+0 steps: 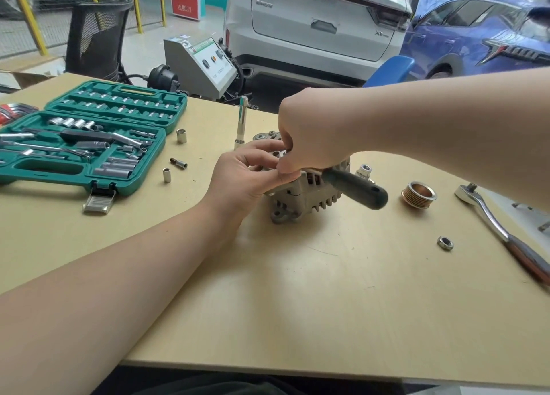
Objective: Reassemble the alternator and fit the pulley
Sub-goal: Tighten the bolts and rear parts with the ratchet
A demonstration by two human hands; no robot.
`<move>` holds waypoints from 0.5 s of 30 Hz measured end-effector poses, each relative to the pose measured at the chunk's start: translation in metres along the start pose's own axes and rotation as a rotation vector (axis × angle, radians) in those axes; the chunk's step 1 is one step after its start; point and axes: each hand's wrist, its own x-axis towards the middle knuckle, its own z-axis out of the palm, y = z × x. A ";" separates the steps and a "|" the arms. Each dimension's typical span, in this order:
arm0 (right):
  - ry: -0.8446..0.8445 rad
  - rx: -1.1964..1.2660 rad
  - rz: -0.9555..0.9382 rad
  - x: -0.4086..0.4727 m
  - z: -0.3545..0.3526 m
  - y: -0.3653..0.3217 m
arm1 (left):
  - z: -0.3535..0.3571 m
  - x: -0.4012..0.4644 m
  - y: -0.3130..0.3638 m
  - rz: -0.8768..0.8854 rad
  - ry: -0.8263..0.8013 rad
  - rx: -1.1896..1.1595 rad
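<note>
We have the alternator (306, 191) standing mid-bench, our left hand (248, 174) gripping its top edge to steady it. Our right hand (309, 140) is curled over the top, pinching something small there (we cannot tell what), with a dark tool handle (357, 188) sticking out beneath. Best to keep the housing square and start the fastener straight. The pulley (418, 194) and 1 nut (445, 243) wait to the right.
</note>
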 end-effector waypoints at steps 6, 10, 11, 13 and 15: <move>-0.053 -0.121 -0.181 -0.007 -0.016 -0.001 | 0.000 0.001 0.003 -0.010 -0.080 -0.076; -0.022 -0.163 -0.197 -0.007 -0.014 -0.002 | -0.003 0.001 0.003 -0.022 -0.116 -0.071; -0.017 -0.170 -0.165 -0.007 -0.012 -0.003 | -0.003 0.001 0.003 -0.019 -0.118 -0.063; 0.002 -0.127 -0.076 -0.006 -0.007 -0.006 | -0.005 0.000 0.002 -0.014 -0.083 -0.029; 0.017 -0.066 -0.014 -0.006 -0.004 -0.007 | -0.005 0.002 0.000 -0.008 -0.056 0.005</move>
